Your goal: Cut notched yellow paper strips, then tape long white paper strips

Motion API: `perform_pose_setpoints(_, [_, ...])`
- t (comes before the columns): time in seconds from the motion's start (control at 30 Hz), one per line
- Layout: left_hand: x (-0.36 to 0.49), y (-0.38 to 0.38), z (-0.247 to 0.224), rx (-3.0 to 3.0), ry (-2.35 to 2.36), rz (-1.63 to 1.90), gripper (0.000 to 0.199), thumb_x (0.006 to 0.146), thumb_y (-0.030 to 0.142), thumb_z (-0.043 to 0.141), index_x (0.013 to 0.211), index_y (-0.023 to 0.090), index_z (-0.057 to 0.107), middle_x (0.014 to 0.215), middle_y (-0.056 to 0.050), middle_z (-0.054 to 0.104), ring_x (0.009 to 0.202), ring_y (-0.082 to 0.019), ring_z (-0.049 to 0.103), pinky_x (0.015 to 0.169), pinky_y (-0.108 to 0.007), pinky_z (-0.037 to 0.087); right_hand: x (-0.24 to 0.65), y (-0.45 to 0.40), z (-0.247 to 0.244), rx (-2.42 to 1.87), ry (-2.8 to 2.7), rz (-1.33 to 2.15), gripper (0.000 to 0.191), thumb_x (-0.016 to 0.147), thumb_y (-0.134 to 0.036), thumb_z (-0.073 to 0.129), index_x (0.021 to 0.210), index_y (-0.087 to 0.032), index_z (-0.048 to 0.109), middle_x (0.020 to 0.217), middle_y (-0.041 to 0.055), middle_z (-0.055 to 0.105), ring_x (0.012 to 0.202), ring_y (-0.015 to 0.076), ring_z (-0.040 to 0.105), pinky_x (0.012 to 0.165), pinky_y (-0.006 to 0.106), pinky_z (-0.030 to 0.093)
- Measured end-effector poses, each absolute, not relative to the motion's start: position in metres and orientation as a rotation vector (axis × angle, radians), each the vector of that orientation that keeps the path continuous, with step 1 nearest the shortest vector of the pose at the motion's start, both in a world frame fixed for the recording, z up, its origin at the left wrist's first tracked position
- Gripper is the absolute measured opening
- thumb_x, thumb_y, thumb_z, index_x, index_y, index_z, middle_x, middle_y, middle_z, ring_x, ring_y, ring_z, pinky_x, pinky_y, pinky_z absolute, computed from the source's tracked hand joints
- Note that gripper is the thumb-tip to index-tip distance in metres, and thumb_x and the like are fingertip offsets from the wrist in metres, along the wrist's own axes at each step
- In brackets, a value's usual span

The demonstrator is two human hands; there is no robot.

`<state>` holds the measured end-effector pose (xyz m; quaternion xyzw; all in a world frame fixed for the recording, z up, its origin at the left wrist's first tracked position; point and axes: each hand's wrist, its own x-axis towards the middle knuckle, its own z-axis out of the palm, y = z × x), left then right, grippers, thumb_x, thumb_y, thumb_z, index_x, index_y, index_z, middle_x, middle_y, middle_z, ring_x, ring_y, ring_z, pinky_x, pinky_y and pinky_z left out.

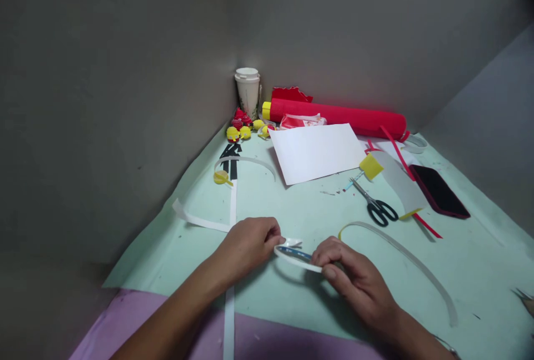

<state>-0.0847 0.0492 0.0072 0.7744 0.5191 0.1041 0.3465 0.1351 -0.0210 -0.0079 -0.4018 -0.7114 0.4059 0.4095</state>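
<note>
My right hand [356, 279] is closed round a thin roll of tape [294, 256], a pale ring with blue print on its inner core. The roll is tilted just above the table, and the fingers hide its right side. At its left edge, my left hand [250, 240] has thumb and fingertips pinched together, touching the roll. A short whitish tape end [293, 242] shows beside these fingertips. Under the left forearm runs a long white strip [229, 315]. To the right of my right hand, a curved pale strip [411, 257] lies on the table.
Black-handled scissors [377, 207], a phone [439, 190] and a yellow-ended grey sheet [398, 179] lie at right. White paper [319, 151] rests before a red roll [337, 117]. A lidded cup [248, 93], small yellow and red pieces [238, 132] and black strips [231, 157] stand farther left.
</note>
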Motion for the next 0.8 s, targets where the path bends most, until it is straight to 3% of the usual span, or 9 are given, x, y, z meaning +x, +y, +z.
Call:
perform_pose_setpoints(0.23, [-0.075, 0.044, -0.007, 2.196, 1.438, 0.285, 0.009, 0.080, 0.024, 0.056, 0.074, 0.022, 0.063, 0.073, -0.001, 0.063, 0.069, -0.017, 0.054, 0.059, -0.027, 0.030, 0.137, -0.021, -0.014, -1.200, -1.280, 1.296, 0.025, 0.096, -0.042, 0.048, 0.084, -0.023, 0.059, 0.076, -0.0007, 0.060, 0.067, 0.0146, 0.050, 0.066, 0.027, 0.041])
perform_pose_setpoints(0.37, [-0.067, 0.040, -0.017, 2.276, 1.402, 0.447, 0.007, 0.081, 0.019, 0.058, 0.075, 0.021, 0.062, 0.079, -0.002, 0.060, 0.079, -0.019, 0.053, 0.065, -0.028, 0.035, 0.142, -0.017, -0.014, -1.168, -1.129, 1.348, 0.028, 0.094, -0.047, 0.050, 0.084, -0.023, 0.058, 0.074, -0.0017, 0.060, 0.065, 0.0139, 0.049, 0.064, 0.026, 0.039])
perform_pose_setpoints(0.53, [-0.061, 0.038, -0.028, 2.237, 1.236, 0.569, 0.016, 0.083, 0.008, 0.051, 0.082, 0.020, 0.062, 0.084, -0.002, 0.060, 0.083, -0.017, 0.053, 0.073, -0.028, 0.040, 0.151, -0.014, -0.016, -1.176, -1.140, 1.367, 0.021, 0.087, -0.045, 0.063, 0.088, -0.024, 0.059, 0.073, -0.0031, 0.060, 0.064, 0.0128, 0.046, 0.063, 0.025, 0.036])
perform_pose_setpoints(0.8, [-0.059, 0.032, -0.020, 2.239, 1.241, 0.514, 0.012, 0.082, 0.012, 0.047, 0.085, 0.019, 0.057, 0.084, -0.005, 0.057, 0.083, -0.020, 0.052, 0.074, -0.032, 0.041, 0.148, -0.020, -0.006, -1.234, -1.233, 1.383, 0.024, 0.086, -0.045, 0.064, 0.094, -0.022, 0.061, 0.074, -0.0006, 0.060, 0.063, 0.0136, 0.047, 0.061, 0.026, 0.038])
